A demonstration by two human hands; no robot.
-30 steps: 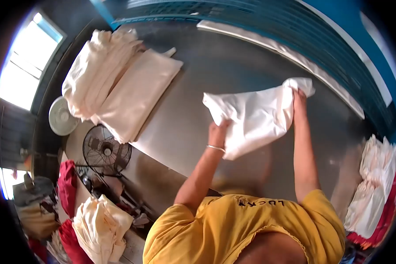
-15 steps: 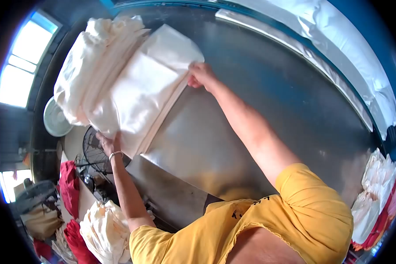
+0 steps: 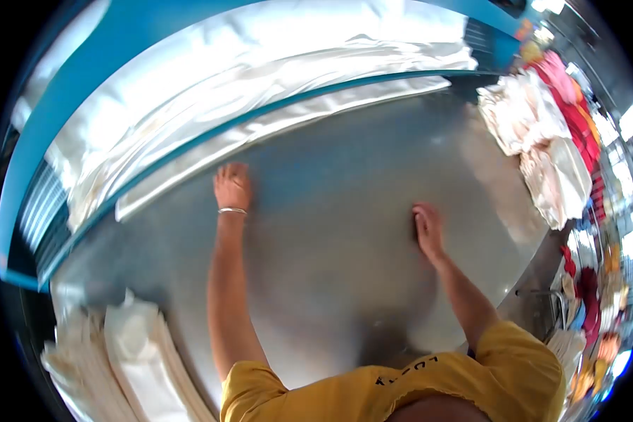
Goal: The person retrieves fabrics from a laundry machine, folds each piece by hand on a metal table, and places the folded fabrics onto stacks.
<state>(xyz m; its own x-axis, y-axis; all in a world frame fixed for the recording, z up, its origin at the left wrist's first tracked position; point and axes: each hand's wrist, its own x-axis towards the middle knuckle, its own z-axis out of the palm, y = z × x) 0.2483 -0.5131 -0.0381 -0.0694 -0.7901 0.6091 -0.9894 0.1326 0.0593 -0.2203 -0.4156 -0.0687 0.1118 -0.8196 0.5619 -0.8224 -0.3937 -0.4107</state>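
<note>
My left hand (image 3: 232, 186), with a bracelet (image 3: 232, 210) at the wrist, is over the grey metal table, just short of a narrow white cloth strip (image 3: 274, 128) along its far side. Nothing shows in its slightly bent fingers. My right hand (image 3: 429, 226) hovers over or rests on the metal table (image 3: 330, 246) further right, empty, with thumb and fingers loosely apart. Whether either hand touches the metal is unclear. Folded white cloth (image 3: 142, 352) lies at the lower left, away from both hands.
Behind the strip, a blue-framed machine (image 3: 17, 211) carries a wide sheet of white cloth (image 3: 260, 56). Crumpled white cloth (image 3: 524, 112) is piled at the table's right end, beside red cloth (image 3: 577, 126). More coloured fabric fills the right background.
Both hands have let go of the folded white cloth, which stays on the left. The view has swung right, and the hands are now over the middle of the table.
</note>
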